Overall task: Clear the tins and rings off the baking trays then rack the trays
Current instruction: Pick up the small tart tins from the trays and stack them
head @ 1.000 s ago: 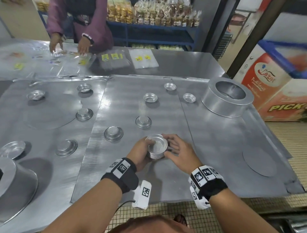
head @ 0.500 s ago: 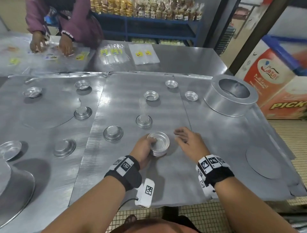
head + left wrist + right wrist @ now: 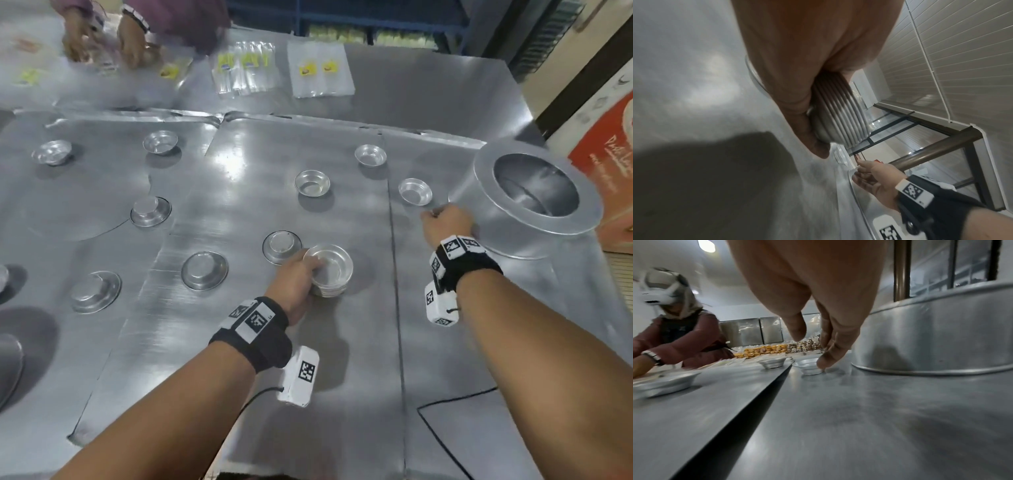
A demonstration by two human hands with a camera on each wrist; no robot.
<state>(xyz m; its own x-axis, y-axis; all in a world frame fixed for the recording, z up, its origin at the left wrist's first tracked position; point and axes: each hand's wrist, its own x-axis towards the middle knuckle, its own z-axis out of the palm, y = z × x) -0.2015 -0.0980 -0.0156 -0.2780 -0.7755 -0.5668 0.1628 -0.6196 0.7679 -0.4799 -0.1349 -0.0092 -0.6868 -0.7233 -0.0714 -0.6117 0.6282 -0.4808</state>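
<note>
The left hand [image 3: 296, 274] gripped a nested stack of small round aluminium tins [image 3: 330, 270] while the right hand [image 3: 447, 222], fingers loosely apart, reached a single shallow tin [image 3: 415, 192] beside the large metal ring [image 3: 534, 198].

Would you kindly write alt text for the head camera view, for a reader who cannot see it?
Seen from above, the left hand grips a stack of small tins resting on a metal baking tray, while the right hand reaches for a single tin beside a large metal ring. More tins, some upside down, dot the trays.
</note>
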